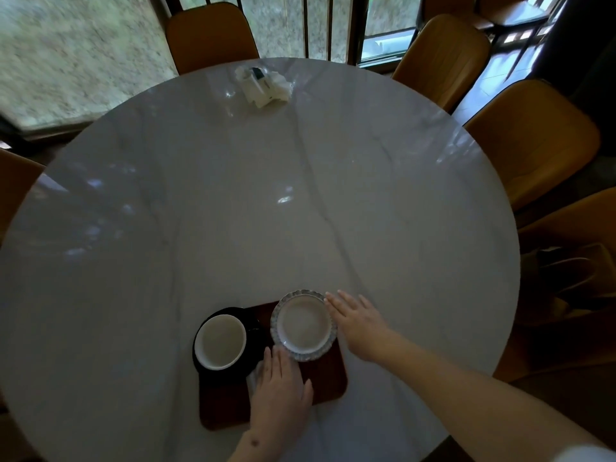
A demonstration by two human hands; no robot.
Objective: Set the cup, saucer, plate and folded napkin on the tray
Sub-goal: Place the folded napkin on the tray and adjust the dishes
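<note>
Here, low in the middle of the frame, a dark brown wooden tray [328,381] lies on a round pale marble table [233,211]. At the tray's left end a black saucer [213,378] carries a cup [220,341], white inside, and the saucer's left edge hangs out past the tray. At the tray's upper right a white plate [304,325] with a fluted rim sits, its far edge reaching beyond the tray onto the table. The left hand [281,391] lies flat with straight fingers on the tray just below the plate, pressing a pale folded napkin [254,376], of which only a strip shows at the hand's left side. The right hand [358,325] is spread flat and relaxed just beside the plate's right rim, gripping nothing; whether it touches the rim cannot be told. Near the top of the frame, well apart from the tray, a heap of white tissues with a small dark item [263,86] lies on the table. Orange-brown chairs [530,141] stand around the table.
</note>
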